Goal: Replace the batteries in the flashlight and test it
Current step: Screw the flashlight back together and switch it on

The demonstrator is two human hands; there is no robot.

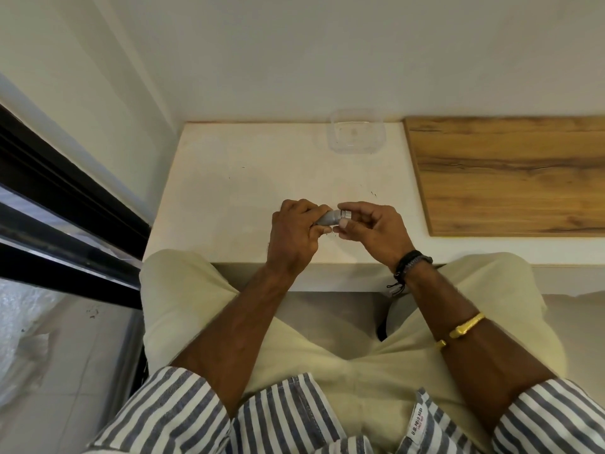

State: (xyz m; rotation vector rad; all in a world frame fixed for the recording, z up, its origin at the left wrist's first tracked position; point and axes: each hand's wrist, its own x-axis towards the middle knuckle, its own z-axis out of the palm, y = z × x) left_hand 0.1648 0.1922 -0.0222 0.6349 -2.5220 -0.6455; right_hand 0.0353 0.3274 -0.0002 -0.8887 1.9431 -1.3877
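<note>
A small grey metal flashlight (pixel 331 218) is held level above the white table (pixel 229 191), between both hands. My left hand (pixel 294 234) is wrapped around its body, hiding most of it. The thumb and fingertips of my right hand (pixel 370 229) pinch the silver ringed end cap (pixel 346 214) at the flashlight's right end. No batteries show anywhere in view.
A clear plastic container (pixel 357 132) stands at the back of the table by the wall. A wooden board (pixel 510 175) covers the surface to the right. A dark window frame (pixel 65 208) runs along the left. My knees sit under the table's front edge.
</note>
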